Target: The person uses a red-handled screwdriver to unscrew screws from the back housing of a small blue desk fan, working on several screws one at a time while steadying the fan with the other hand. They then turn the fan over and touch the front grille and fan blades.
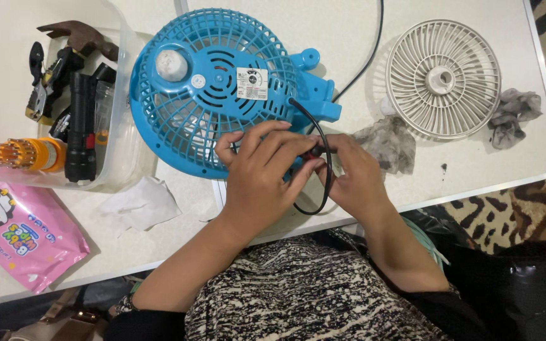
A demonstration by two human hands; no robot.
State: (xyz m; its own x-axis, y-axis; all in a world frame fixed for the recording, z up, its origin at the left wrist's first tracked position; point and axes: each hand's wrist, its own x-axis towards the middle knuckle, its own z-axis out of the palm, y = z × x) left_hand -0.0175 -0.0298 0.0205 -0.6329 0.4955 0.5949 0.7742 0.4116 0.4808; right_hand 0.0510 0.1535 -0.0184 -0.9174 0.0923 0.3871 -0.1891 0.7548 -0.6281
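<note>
A blue fan housing (213,88) with a round grille lies back-up on the white table (323,31). My left hand (261,177) rests on its lower edge, fingers curled over the grille. My right hand (355,180) sits beside it, and both hands pinch a small dark tool with a red part (314,151) between their fingertips. A black cord (325,170) loops from the fan's back past my fingers. What the tool's tip touches is hidden by my hands.
A white fan grille (443,79) lies at the right with dirty crumpled wipes (388,142) (514,117) near it. A clear plastic tub (7,95) of tools stands at the left. A pink wipes packet (20,233) and a white tissue (141,203) lie near the front edge.
</note>
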